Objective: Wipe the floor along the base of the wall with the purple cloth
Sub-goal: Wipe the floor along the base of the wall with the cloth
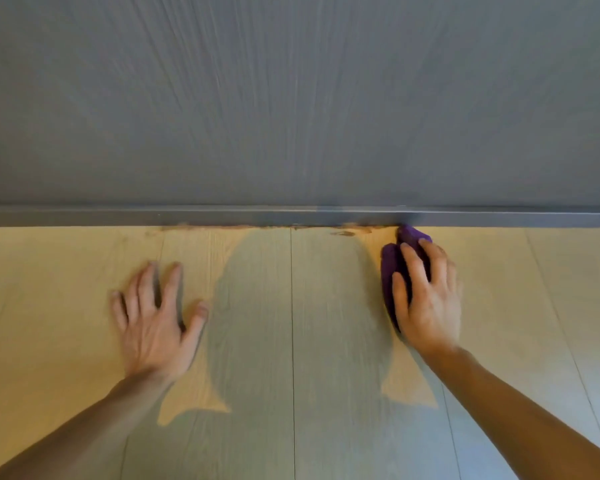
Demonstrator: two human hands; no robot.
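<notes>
Wood-grain plank floor [291, 341], left hand [153, 320] splayed flat, right hand [426, 299] clutching bunched purple cloth [392, 268]

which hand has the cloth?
The right hand, pressing the purple cloth to the floor by the baseboard. The left hand lies flat, empty.

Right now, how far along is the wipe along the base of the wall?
Early, it seems. No stretch reads as clearly finished. In hand: the right hand presses the purple cloth on the floor, its tip touching the grey baseboard. The left hand lies flat on the floor, empty. Left: brownish marks run along the joint to the cloth's left, toward the left hand.
</notes>
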